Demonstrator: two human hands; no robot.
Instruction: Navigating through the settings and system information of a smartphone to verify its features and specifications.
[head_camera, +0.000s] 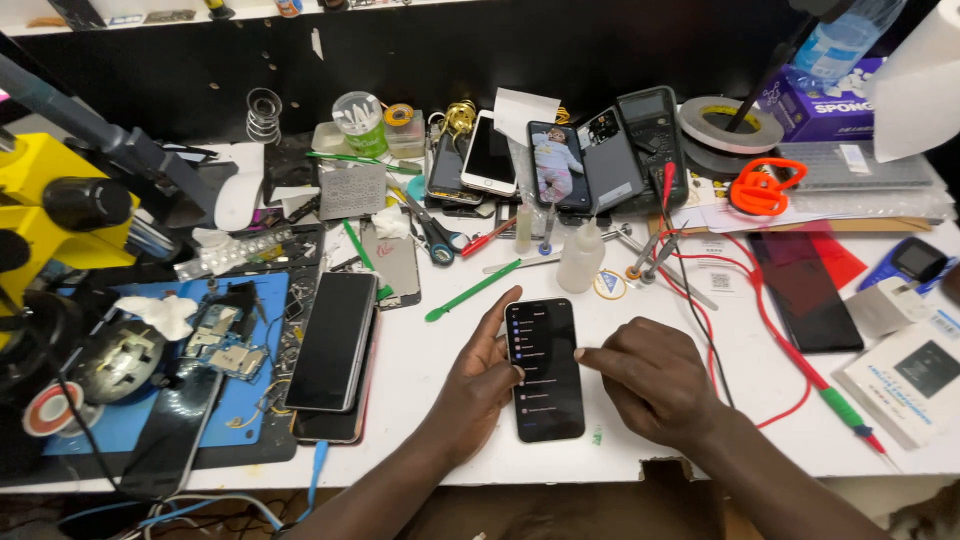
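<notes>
Both hands flank phone — table edge near.

A lit black phone screen lay on the white bench between both hands. Behind it, another phone's screen showed a picture. A purple box stood far right; a white flat package lay near the right edge.

white workbench is crowded. two dark phones stacked left of centre beside a blue mat bearing a circuit board. yellow microscope far left. green plastic pry tool, small squeeze bottle, multimeter, orange suction cup toward rear.
</notes>
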